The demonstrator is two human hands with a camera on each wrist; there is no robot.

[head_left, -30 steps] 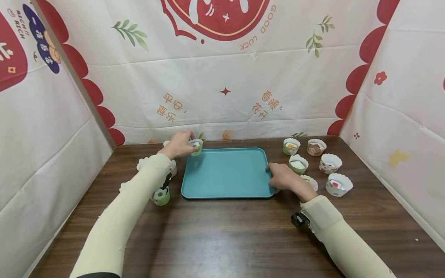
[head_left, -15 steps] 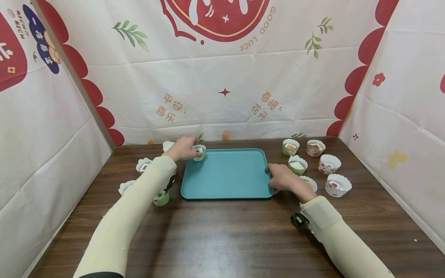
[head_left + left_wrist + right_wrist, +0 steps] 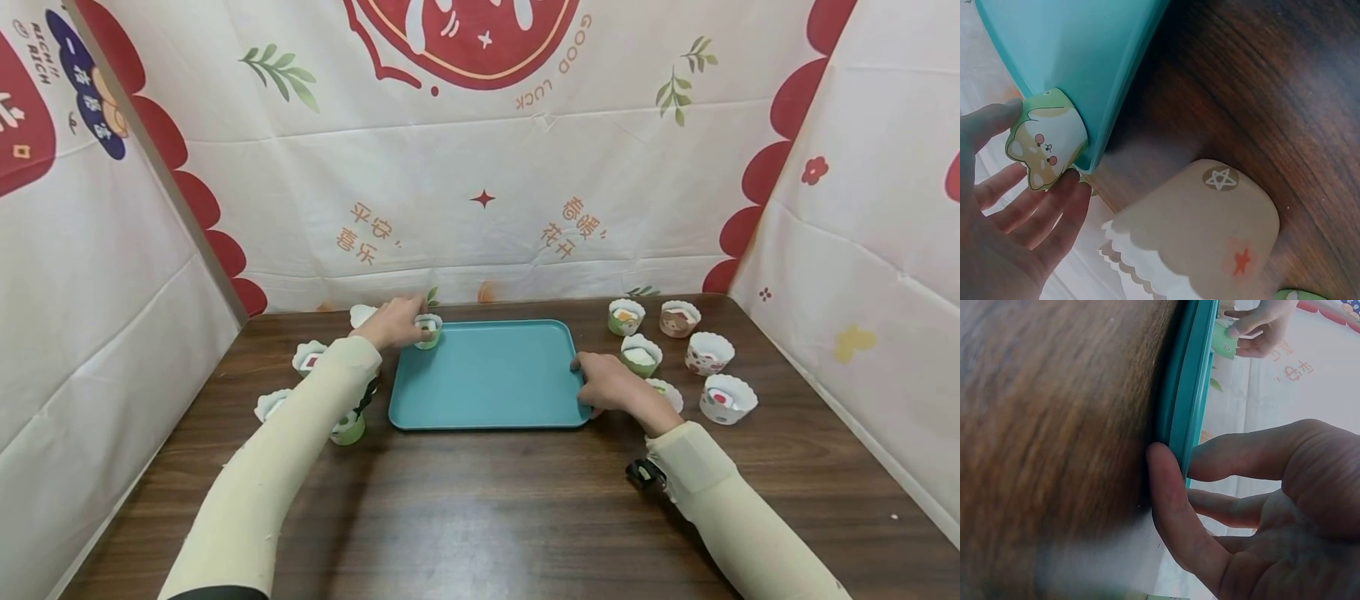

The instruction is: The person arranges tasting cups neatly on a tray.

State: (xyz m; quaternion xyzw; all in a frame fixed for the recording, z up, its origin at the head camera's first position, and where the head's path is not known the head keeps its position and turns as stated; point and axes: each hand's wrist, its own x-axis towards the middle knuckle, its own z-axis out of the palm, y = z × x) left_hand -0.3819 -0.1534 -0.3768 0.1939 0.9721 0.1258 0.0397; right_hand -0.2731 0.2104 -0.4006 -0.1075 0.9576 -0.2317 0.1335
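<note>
— Where is the cup (image 3: 429, 330)?

— At the tray's (image 3: 487, 379) far left corner. My left hand (image 3: 390, 323) pinches it, thumb on one side and fingers on the other; the left wrist view shows it pressed against the tray's rim, a small dog face printed on its side.

— And the right hand (image 3: 611, 387)?

— It holds the tray's right edge. In the right wrist view my thumb lies along the outside of the rim and my fingers curl over it onto the inside.

— What else is on the counter (image 3: 480, 517)?

— Paper cups on both sides. To the right of the tray: a green cup (image 3: 626, 317), a pink one (image 3: 679, 318), a white one (image 3: 709, 353), another green one (image 3: 642, 355) just beside my right hand, and a white one with a red mark (image 3: 727, 398). To the left, partly behind my left sleeve (image 3: 277, 467): more cups, one of them green (image 3: 348, 428).
</note>
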